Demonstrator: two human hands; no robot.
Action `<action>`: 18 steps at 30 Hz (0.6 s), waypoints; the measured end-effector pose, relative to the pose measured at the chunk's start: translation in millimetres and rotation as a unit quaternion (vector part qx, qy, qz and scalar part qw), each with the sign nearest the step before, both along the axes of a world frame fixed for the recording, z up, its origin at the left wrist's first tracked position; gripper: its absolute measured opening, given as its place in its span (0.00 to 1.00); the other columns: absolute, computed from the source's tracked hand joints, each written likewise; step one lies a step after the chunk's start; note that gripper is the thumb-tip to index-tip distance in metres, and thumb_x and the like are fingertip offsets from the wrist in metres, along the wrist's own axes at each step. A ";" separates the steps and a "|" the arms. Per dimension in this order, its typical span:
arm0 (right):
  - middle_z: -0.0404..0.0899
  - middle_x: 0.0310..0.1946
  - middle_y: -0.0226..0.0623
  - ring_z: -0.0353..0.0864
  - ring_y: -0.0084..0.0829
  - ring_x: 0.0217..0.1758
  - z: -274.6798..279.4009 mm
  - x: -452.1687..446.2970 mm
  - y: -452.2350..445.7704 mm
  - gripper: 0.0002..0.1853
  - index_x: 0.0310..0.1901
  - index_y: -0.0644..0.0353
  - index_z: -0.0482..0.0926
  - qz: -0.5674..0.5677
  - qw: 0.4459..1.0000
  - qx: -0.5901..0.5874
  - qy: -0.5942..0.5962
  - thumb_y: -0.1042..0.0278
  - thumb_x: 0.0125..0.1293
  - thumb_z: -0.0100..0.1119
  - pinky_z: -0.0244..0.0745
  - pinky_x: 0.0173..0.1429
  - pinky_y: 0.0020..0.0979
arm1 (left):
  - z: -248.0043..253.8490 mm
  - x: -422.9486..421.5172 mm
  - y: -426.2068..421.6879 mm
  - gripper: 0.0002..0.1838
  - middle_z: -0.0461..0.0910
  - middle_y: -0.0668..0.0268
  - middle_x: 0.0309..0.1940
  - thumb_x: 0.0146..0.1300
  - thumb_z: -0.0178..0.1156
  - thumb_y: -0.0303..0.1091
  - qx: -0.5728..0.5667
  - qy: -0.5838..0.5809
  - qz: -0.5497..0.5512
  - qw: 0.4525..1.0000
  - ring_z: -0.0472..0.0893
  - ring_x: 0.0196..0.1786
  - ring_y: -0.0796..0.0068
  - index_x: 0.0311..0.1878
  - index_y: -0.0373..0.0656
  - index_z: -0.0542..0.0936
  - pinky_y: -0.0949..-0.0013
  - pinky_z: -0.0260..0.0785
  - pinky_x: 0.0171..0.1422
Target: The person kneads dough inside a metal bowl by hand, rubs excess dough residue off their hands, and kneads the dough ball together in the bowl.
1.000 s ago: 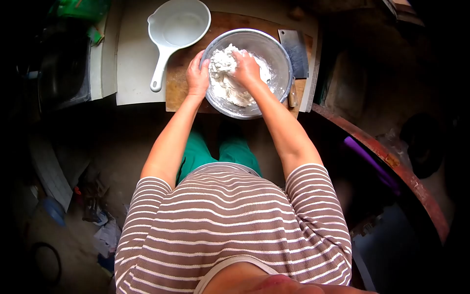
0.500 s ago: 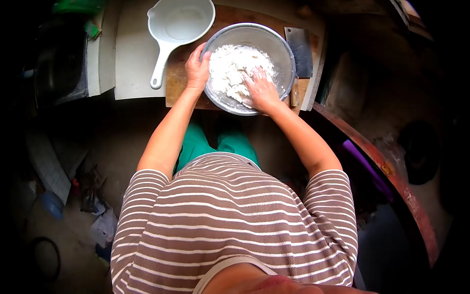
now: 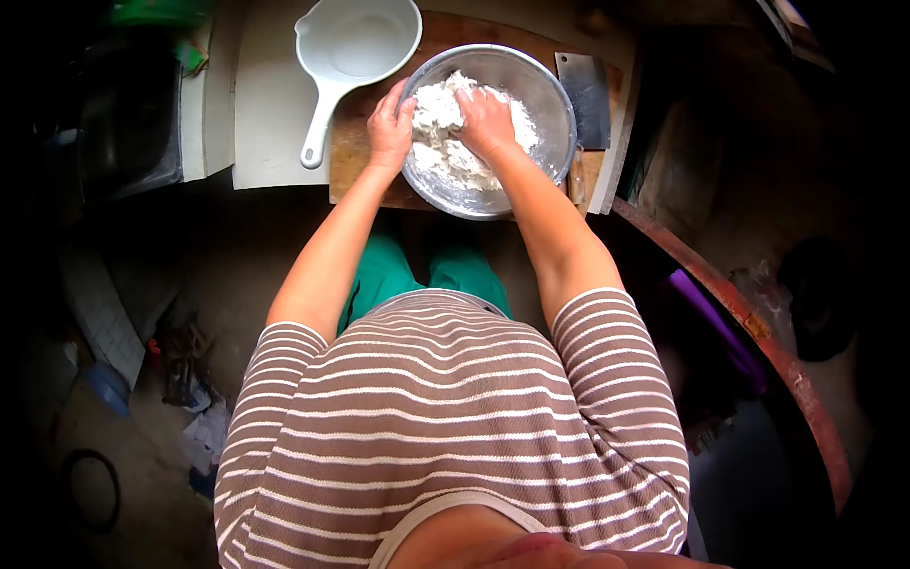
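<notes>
Okay, my left hand [image 3: 390,133] clasps a round grey metal bowl [image 3: 552,109]; my right hand [image 3: 486,123] is in its lumpy white dough [image 3: 438,106], grip unreadable. If the left slackens, the bowl could swivel.

Right fingers [image 3: 484,104] in white mixture [image 3: 440,106]

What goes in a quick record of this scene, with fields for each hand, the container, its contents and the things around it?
Left hand: against the left rim of the bowl
Right hand: inside the bowl, fingers in the white mixture
Container: round grey bowl, over a wooden board
Contents: lumpy white mixture, make-up not certain
Left of bowl: white dipper, handle toward the person
Right of bowl: cleaver, blade end away from the person
</notes>
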State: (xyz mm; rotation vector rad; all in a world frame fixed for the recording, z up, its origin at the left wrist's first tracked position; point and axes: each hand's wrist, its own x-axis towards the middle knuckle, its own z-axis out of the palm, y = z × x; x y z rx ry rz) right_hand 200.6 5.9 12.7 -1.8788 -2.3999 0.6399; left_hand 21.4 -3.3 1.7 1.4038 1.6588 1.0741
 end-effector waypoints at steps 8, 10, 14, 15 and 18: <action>0.73 0.54 0.45 0.75 0.45 0.57 62.3 35.5 -20.7 0.27 0.57 0.50 0.75 -0.034 0.997 -0.048 0.045 0.61 0.54 0.70 0.73 0.58 0.45 | 1.6 -8.5 -35.4 0.21 0.80 0.52 0.53 0.67 0.57 0.35 -0.015 -0.006 0.008 1.000 0.80 0.55 0.54 0.62 0.43 0.73 0.60 0.71 0.59; 0.71 0.55 0.48 0.75 0.46 0.57 68.4 60.2 -40.7 0.26 0.56 0.50 0.76 -0.002 0.998 -0.021 0.052 0.62 0.54 0.70 0.73 0.59 0.44 | 4.3 -2.9 -34.4 0.19 0.80 0.53 0.52 0.67 0.56 0.34 -0.007 -0.019 0.023 1.000 0.81 0.53 0.56 0.61 0.44 0.74 0.60 0.71 0.58; 0.67 0.60 0.55 0.72 0.52 0.59 86.2 75.1 -64.5 0.23 0.54 0.47 0.79 0.058 0.997 -0.032 0.033 0.64 0.54 0.68 0.72 0.61 0.43 | -6.3 5.0 -22.1 0.17 0.82 0.55 0.49 0.67 0.56 0.34 -0.019 -0.079 0.039 0.996 0.81 0.52 0.58 0.58 0.44 0.76 0.62 0.72 0.57; 0.66 0.61 0.56 0.71 0.55 0.60 80.4 72.1 -69.2 0.22 0.53 0.45 0.80 0.061 0.998 -0.026 0.005 0.66 0.54 0.67 0.72 0.61 0.44 | -10.2 5.9 -20.3 0.16 0.82 0.56 0.48 0.67 0.56 0.34 -0.012 -0.101 0.036 0.994 0.82 0.51 0.59 0.57 0.44 0.77 0.62 0.72 0.56; 0.66 0.63 0.55 0.68 0.55 0.66 50.1 60.7 -81.9 0.17 0.55 0.42 0.78 0.097 0.992 -0.043 -0.068 0.64 0.64 0.54 0.71 0.61 0.53 | -6.6 9.8 -18.7 0.15 0.83 0.57 0.47 0.67 0.57 0.35 -0.002 -0.062 0.021 0.998 0.82 0.50 0.59 0.55 0.44 0.79 0.62 0.73 0.55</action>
